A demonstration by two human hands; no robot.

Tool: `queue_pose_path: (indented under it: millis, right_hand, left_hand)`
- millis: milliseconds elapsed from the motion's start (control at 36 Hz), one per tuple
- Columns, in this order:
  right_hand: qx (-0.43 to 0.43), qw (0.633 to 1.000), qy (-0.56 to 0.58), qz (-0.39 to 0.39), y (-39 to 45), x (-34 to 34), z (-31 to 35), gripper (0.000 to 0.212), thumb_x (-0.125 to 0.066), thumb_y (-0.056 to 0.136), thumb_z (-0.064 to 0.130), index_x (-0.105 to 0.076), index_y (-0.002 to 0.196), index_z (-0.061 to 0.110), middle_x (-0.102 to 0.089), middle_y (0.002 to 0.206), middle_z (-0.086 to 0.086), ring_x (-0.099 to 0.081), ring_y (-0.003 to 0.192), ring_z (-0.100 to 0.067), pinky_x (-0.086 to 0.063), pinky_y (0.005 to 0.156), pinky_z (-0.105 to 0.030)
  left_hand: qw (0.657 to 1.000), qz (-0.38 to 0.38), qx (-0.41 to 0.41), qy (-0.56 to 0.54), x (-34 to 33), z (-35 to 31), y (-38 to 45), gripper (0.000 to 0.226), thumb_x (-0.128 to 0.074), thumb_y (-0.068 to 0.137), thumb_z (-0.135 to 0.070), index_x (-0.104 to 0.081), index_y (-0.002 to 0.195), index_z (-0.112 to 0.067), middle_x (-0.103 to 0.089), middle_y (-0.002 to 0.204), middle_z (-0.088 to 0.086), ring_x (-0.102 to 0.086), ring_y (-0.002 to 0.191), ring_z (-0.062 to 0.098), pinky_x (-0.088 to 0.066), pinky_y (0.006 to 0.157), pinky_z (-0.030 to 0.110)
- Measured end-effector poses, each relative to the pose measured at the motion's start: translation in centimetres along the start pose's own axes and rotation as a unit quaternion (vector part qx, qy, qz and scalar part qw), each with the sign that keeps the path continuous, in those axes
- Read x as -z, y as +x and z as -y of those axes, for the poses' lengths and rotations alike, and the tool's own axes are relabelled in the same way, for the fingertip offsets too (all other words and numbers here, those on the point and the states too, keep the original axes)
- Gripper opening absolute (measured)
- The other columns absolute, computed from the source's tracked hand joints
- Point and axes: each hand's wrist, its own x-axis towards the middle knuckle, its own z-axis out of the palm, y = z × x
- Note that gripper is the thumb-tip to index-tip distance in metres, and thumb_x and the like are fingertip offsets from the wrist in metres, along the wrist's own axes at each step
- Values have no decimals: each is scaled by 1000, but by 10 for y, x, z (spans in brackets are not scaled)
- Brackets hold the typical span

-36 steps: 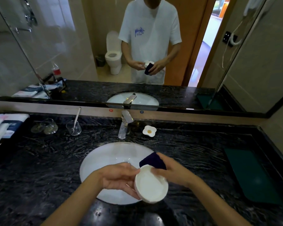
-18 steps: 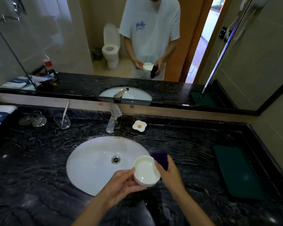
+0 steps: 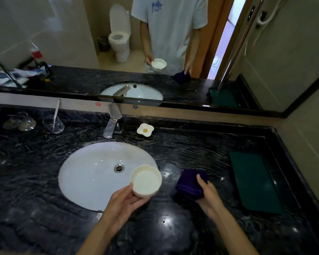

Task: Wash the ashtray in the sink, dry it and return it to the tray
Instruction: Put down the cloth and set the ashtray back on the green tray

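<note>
- The ashtray (image 3: pixel 146 180) is white and round, held upright with its open side up, over the sink's rim at about 4 o'clock of the bowl. It looks empty inside; no water is seen in it.
- The left hand (image 3: pixel 124 203) pinches it from below and from the near side, thumb on the near wall and fingers under the base.
- The right hand (image 3: pixel 207 193) is apart from the ashtray, at its 3 o'clock. It is closed on a dark purple cloth (image 3: pixel 190 183) that rests on the surface (image 3: pixel 182 150).
- The tray (image 3: pixel 254 183) is dark green and flat, with nothing in it. It lies at 3 o'clock from the ashtray, past the cloth and right hand, with its long axis running from near to far.
- The ashtray must cross to the right, and I judge the right hand is nearer to the tray, but the left one has the ashtray.
- The sink (image 3: pixel 92 173) is empty, its drain (image 3: pixel 119 168) open; no water runs from the tap (image 3: pixel 112 120).
- At 12 o'clock from the ashtray, a small flower-shaped dish (image 3: pixel 145 130) holds something yellow.
</note>
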Motion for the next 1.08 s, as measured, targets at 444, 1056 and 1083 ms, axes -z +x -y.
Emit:
queue_pose_path:
  millis: [444,1056,1083]
  right_hand:
    - [-15,973,-229,-21,91,86,29,47,-63,94,39,-55,134,17,-69,118,-11,-68,101,-29,-58,81,-40]
    - [237,627,-736,-89,88,93,3,45,-46,103,35,-45,147,25,-37,158,-2,-37,142,-28,-41,110,-45]
    - [206,644,-731,-86,88,95,-2,48,-40,104,38,-38,152,27,-28,163,0,-28,147,-28,-35,115,-45]
  left_hand:
    - [999,-45,-3,-30,12,7,12,37,-45,101,-16,-55,124,11,-66,125,30,-67,113,41,-60,87,50]
    - [999,-35,9,-40,24,-11,9,43,-58,87,-14,-57,119,14,-64,120,38,-66,110,47,-61,83,51]
    - [999,-33,11,-42,26,-13,8,43,-58,87,-14,-57,120,15,-64,121,38,-66,112,47,-61,83,51]
